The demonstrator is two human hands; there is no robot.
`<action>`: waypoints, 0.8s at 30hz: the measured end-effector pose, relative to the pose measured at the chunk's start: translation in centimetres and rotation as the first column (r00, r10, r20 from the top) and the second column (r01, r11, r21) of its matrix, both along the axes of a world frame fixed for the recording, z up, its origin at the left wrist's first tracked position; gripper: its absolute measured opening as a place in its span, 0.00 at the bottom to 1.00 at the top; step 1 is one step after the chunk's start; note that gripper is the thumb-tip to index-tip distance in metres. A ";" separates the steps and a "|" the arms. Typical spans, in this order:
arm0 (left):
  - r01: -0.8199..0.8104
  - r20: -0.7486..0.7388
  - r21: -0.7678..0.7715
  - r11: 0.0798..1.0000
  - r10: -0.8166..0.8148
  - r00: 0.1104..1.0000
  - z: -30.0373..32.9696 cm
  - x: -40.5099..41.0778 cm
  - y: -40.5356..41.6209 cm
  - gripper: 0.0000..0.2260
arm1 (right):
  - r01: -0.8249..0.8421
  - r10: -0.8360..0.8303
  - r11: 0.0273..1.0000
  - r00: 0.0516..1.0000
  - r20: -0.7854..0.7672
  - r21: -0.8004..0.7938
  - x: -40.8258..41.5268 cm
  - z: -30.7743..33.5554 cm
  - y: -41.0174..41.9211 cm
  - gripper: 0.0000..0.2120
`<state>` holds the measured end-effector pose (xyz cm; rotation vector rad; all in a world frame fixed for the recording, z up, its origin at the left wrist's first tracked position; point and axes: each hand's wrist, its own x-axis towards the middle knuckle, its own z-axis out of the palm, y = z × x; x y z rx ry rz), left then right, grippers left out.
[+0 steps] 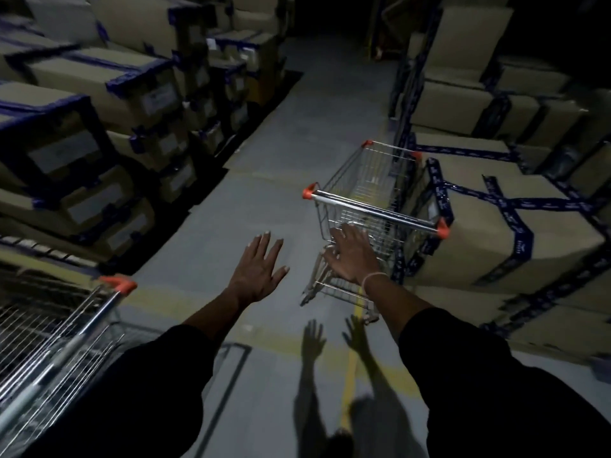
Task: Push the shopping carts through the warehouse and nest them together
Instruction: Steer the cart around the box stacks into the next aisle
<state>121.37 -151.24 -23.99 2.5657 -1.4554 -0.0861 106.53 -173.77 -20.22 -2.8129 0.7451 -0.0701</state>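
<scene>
I am reaching both arms out over the grey floor (291, 133) of the dim aisle, my left hand (259, 271) spread flat with straight fingers, grasping nothing, and my right hand (352, 256) also splayed loose, hanging in front of the far cart (370, 193) below its handle bar (377, 209) without gripping it. That cart is standing ahead on my right, just beside the taped cardboard boxes (502, 226), while the near cart (56, 342) is sitting at my lower left, apart from both hands.
</scene>
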 end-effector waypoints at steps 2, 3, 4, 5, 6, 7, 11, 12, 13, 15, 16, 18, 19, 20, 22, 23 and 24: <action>0.046 0.015 -0.005 0.999 -0.046 0.999 0.2 0.1 -3.9 0.41 | 0.044 -0.043 0.999 0.999 0.014 -0.014 -0.9 0.1 -3.4 0.34; 0.065 0.024 -0.007 0.998 -0.065 0.998 0.3 0.2 -5.8 0.40 | 0.060 -0.059 0.998 0.998 0.018 -0.021 -1.2 0.0 -5.0 0.33; 0.081 0.032 -0.008 0.997 -0.080 0.996 0.4 0.4 -7.6 0.40 | 0.075 -0.074 0.997 0.997 0.016 -0.019 -1.6 -0.1 -6.6 0.33; 0.091 0.033 -0.007 0.996 -0.090 0.995 0.5 0.6 -9.4 0.40 | 0.088 -0.088 0.996 0.996 0.009 -0.010 -1.8 -0.2 -8.0 0.33; 0.097 0.031 -0.005 0.995 -0.097 0.995 0.6 0.7 -11.1 0.40 | 0.101 -0.101 0.995 0.995 0.001 -0.001 -2.1 -0.4 -9.3 0.33; 0.101 0.035 -0.008 0.995 -0.101 0.994 0.7 0.8 -12.7 0.40 | 0.110 -0.110 0.994 0.994 -0.004 0.001 -2.5 -0.5 -10.7 0.34; 0.135 0.047 -0.018 0.991 -0.134 0.990 0.8 1.2 -18.5 0.40 | 0.152 -0.152 0.988 0.988 -0.035 -0.010 -3.5 -1.4 -15.6 0.35; 0.150 0.049 -0.019 0.989 -0.149 0.988 0.6 1.4 -19.7 0.39 | 0.171 -0.171 0.985 0.984 -0.049 0.008 -3.7 -1.6 -16.5 0.36; 0.168 0.057 -0.018 0.986 -0.167 0.984 0.3 1.7 -20.9 0.37 | 0.188 -0.186 0.982 0.980 -0.071 0.022 -3.9 -2.0 -17.4 0.36; 0.215 0.068 -0.013 0.976 -0.214 0.974 -0.3 2.4 -23.2 0.34 | 0.215 -0.207 0.976 0.968 -0.141 0.044 -4.1 -2.5 -18.9 0.37; 0.243 0.068 -0.011 0.970 -0.242 0.968 -0.6 3.0 -24.3 0.33 | 0.224 -0.212 0.973 0.963 -0.165 0.055 -4.0 -2.7 -19.5 0.37; 0.292 0.067 -0.021 0.956 -0.290 0.955 -1.2 4.2 -26.4 0.31 | 0.247 -0.230 0.965 0.958 -0.169 0.086 -3.6 -3.2 -20.6 0.38; 0.308 0.071 -0.029 0.951 -0.305 0.950 -1.5 4.8 -27.4 0.31 | 0.261 -0.242 0.960 0.956 -0.168 0.104 -3.4 -3.3 -21.0 0.38; 0.313 0.081 -0.036 0.949 -0.310 0.947 -1.7 5.3 -28.3 0.31 | 0.274 -0.251 0.954 0.952 -0.175 0.122 -3.1 -3.5 -21.5 0.39; 0.320 0.103 -0.052 0.946 -0.314 0.944 -2.4 6.5 -30.0 0.30 | 0.294 -0.264 0.944 0.945 -0.192 0.150 -2.4 -3.6 -22.2 0.39; 0.327 0.112 -0.062 0.943 -0.319 0.941 -2.7 7.0 -30.7 0.30 | 0.297 -0.265 0.943 0.943 -0.202 0.150 -2.0 -3.6 -22.5 0.39; 0.329 0.126 -0.068 0.942 -0.319 0.939 -2.9 7.4 -31.4 0.31 | 0.300 -0.266 0.942 0.940 -0.212 0.148 -1.5 -3.7 -22.8 0.39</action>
